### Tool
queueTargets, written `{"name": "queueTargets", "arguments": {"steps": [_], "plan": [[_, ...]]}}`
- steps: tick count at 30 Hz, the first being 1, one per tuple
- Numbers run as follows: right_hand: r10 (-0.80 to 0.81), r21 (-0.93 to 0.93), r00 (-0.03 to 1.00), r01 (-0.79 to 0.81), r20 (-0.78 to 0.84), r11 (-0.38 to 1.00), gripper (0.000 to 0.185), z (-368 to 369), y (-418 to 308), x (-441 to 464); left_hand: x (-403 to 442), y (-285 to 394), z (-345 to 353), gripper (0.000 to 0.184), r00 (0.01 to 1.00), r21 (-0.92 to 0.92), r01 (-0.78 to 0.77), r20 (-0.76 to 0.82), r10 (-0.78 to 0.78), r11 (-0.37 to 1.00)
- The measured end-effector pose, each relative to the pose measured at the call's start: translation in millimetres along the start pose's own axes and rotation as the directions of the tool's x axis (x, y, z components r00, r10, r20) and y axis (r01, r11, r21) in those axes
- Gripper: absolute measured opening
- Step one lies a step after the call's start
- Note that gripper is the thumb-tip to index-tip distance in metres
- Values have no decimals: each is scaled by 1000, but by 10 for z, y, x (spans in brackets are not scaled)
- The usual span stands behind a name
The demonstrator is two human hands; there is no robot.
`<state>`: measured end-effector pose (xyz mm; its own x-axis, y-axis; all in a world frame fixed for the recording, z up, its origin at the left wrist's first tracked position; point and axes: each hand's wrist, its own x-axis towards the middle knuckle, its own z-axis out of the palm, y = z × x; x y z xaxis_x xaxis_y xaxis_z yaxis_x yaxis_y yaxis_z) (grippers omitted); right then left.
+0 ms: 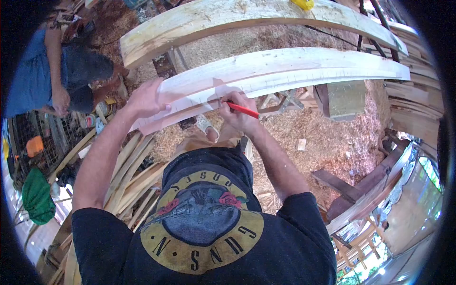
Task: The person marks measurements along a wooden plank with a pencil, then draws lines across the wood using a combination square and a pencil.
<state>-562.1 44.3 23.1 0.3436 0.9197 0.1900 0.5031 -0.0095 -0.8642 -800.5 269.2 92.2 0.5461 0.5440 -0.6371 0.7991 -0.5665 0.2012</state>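
A long, pale wooden plank (285, 58) lies across the view in front of me, looking curved through the lens. Along its near side runs a white strip (304, 77) with small tick marks. My left hand (145, 99) rests on the plank's left end, thumb apart from the fingers and lying over the strip. The fingertips are partly hidden. My right hand (240, 111) is closed around a red pencil (243, 110) at the plank's near edge, around its middle. The pencil's tip is hidden by my fingers.
Beyond lies a thicker timber beam (209, 29) with a yellow object (303, 4) on it. Another person (59, 71) stands at left. Wood shavings (304, 128) cover the floor. Wooden strips (133, 175) lie at lower left; boards (415, 95) are stacked at right.
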Motion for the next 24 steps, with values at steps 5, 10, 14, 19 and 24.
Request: {"name": "queueTargets", "arguments": {"steps": [5,10,14,19,24], "plan": [[-13,-6,1000,13,-12,1000,10,28,33,-4,10,-22,14,109,1000,-8,-9,-6,9,1000],[26,-4,1000,-26,-3,1000,9,34,25,-7,11,-25,23,108,1000,-5,-6,-28,6,1000],[90,8,996,-90,7,996,7,14,-14,-16,-2,-32,18,107,999,-4,-27,-29,27,1000],[177,68,983,-180,54,981,6,-41,-17,-49,56,-114,80,108,998,-33,-53,-43,52,998],[173,119,984,-177,45,977,11,92,-112,-58,-9,-36,16,108,999,-14,-40,-29,40,999]]}}
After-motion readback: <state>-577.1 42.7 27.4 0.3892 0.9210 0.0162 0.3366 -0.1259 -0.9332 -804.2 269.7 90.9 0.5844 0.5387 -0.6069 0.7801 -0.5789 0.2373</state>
